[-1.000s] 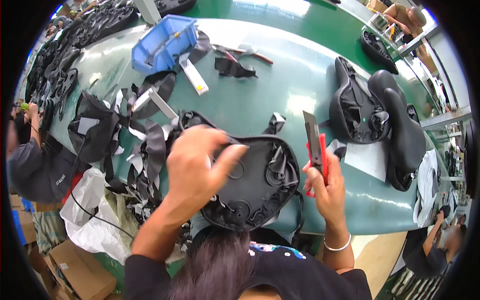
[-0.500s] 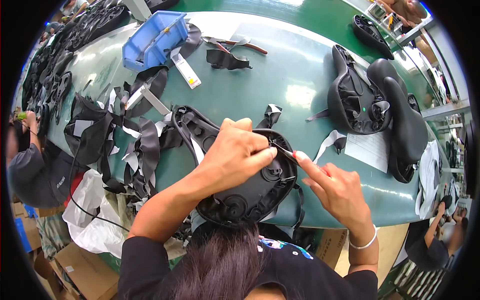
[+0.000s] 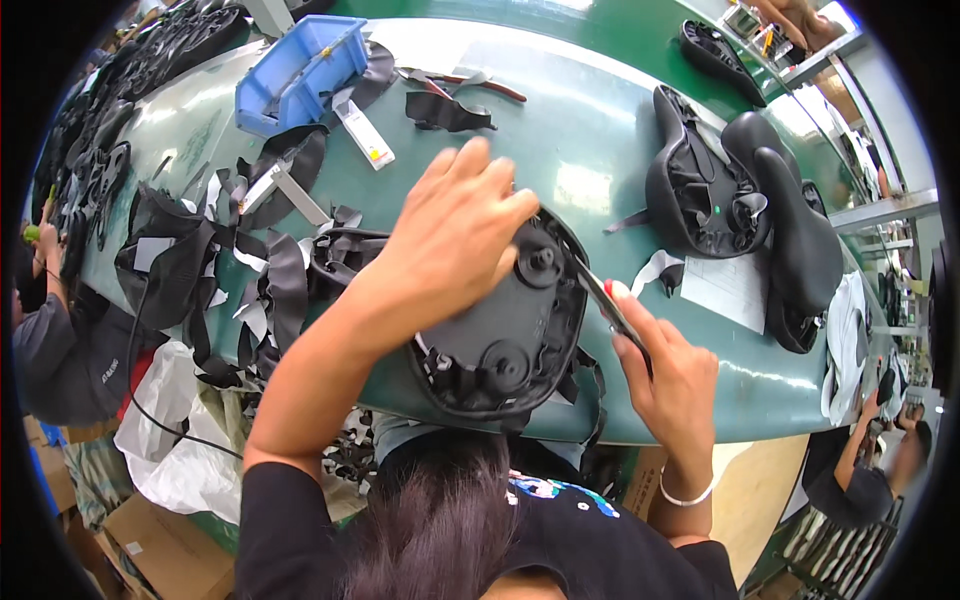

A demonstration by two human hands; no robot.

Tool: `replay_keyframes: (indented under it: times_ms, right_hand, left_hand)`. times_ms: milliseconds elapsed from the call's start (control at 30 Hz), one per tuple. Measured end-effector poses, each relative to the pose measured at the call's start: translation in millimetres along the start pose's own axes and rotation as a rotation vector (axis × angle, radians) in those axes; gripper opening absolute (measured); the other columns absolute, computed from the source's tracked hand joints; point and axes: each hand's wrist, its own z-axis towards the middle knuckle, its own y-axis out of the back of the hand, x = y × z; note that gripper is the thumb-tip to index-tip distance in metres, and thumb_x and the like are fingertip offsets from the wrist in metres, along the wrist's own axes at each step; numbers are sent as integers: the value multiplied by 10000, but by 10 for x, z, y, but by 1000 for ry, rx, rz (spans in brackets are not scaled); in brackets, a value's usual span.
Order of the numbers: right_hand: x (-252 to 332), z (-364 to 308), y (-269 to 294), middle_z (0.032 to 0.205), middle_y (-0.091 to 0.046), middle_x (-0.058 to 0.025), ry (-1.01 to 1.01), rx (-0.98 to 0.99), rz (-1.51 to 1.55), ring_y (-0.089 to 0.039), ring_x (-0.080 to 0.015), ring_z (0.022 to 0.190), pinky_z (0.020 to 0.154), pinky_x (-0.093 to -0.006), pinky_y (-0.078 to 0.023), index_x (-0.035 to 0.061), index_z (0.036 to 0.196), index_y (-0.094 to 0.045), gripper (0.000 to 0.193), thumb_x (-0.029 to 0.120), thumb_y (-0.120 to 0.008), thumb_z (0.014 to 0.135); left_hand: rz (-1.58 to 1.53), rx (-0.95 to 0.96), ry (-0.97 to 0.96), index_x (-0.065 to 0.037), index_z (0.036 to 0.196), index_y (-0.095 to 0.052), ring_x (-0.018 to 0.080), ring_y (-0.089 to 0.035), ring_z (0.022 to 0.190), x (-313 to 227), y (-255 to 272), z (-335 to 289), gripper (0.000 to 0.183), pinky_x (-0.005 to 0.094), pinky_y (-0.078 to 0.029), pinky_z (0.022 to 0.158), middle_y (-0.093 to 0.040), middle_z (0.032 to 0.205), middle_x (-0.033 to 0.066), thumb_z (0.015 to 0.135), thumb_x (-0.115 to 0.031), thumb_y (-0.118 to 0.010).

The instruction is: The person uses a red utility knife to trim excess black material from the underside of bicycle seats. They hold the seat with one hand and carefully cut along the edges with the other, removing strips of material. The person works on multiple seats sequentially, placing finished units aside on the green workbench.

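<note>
I am viewing the upturned saddle [image 3: 500,325] at the green table's [image 3: 545,150] near edge, its long axis running leftward to the nose. Right of it, the right hand [image 3: 672,375] is gripping the utility knife [image 3: 628,326], its blade angling toward the nearer rim. The left hand [image 3: 455,225] is spanning the saddle, fingers curling; its grasp I cannot tell.
</note>
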Motion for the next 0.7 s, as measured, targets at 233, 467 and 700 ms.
replay_keyframes:
  times_ms: [233,467,700]
  right_hand:
    - [374,-277,-125,523,-489,-94,-127,61,-29,-506,-302,408,417,-434,-368,169,1397,-447,539,240,-600,886]
    - [-389,682,282,632,-534,-53,211,92,-172,-546,-249,527,499,-387,-422,339,1293,-557,469,206,-633,850]
    - [-583,1130,377,675,-529,-42,615,292,-122,-539,-227,573,523,-362,-415,345,1257,-581,484,142,-646,822]
  left_hand:
    - [-818,-467,661,-77,803,-727,127,-482,769,381,-246,219,199,276,-343,745,-556,694,-21,882,-200,-591]
    - [-1901,-319,994,-26,917,-702,177,-468,1167,26,162,-26,521,374,-287,1069,-543,1309,147,1026,-368,-325]
    - [-1290,-153,353,-82,508,-548,252,-637,738,-188,700,-610,514,381,-382,843,-598,550,40,962,-259,-385]
